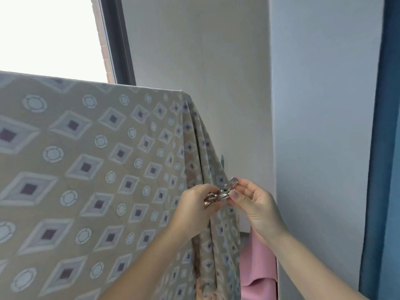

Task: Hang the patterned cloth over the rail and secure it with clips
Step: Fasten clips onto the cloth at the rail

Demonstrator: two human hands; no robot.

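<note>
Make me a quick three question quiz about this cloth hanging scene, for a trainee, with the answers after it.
1. True or false: the patterned cloth is already draped over the top edge.
2. What are the left hand and right hand holding between them? A) metal clips B) a wooden peg C) scissors
3. What colour is the fabric hanging behind the cloth's right edge?

Key: 1 true. 2 A. 3 pink.
</note>
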